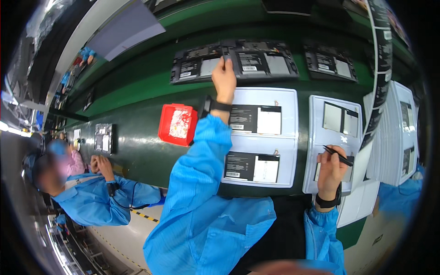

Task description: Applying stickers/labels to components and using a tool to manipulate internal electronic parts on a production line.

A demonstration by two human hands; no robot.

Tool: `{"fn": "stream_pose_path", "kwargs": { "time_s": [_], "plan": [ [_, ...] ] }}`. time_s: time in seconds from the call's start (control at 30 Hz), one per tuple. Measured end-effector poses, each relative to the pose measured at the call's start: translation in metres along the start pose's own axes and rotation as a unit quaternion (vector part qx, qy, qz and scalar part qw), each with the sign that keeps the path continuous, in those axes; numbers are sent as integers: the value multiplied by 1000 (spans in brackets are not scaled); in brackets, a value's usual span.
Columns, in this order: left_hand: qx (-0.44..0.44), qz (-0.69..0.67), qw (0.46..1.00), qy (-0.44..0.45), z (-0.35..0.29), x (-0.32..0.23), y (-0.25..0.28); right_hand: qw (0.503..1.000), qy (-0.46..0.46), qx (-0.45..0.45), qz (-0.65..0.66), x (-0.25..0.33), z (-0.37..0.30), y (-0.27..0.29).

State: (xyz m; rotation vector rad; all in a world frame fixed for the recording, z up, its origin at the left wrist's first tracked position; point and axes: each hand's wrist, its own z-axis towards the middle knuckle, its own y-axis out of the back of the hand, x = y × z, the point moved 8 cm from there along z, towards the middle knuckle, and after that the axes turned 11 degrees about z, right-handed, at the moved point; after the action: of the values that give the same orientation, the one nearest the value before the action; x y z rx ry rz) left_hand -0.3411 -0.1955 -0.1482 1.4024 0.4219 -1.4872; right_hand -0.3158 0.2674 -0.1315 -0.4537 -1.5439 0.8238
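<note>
My left hand (223, 80) reaches to the far side of the bench. Its thumb and fingers pinch the edge of an open black tablet housing (260, 75), which looks smeared by motion. Another such housing (195, 68) lies right beside it, and both hold flat black-and-white battery packs. My right hand (332, 172) holds dark tweezers (338, 155) slantwise over a white tray (313, 123) with flat battery packs, partly covering the lower one. Below my left wrist, a second white tray (289, 137) carries an upper battery pack (255, 119) and a lower battery pack (252, 167).
A red bin (165, 126) of small white pieces stands left of my left forearm. A third housing (330, 63) lies at the far right. Stacked white trays (387, 137) rise on the right. A co-worker (91, 197) sits at the left, near another device (104, 138).
</note>
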Motion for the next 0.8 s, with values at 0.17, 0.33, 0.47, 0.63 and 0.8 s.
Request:
{"fn": "stream_pose_path", "kwargs": {
  "time_s": [0.17,0.33,0.47,0.63,0.8],
  "plan": [
    [113,198,970,-89,49,-18,-36,999,-32,-27,-12,-12,-14,20],
    [-94,524,840,-103,115,-24,82,997,-27,-60,-46,-3,-23,29],
    [87,515,842,139,158,129,185,996,-30,-58,-63,1,-23,34],
    [115,314,910,246,140,126,196,991,-64,-82,-87,-9,-21,38],
    [87,131,968,196,111,6,217,989,-67,-63,-118,-5,-21,32]
  ]
}}
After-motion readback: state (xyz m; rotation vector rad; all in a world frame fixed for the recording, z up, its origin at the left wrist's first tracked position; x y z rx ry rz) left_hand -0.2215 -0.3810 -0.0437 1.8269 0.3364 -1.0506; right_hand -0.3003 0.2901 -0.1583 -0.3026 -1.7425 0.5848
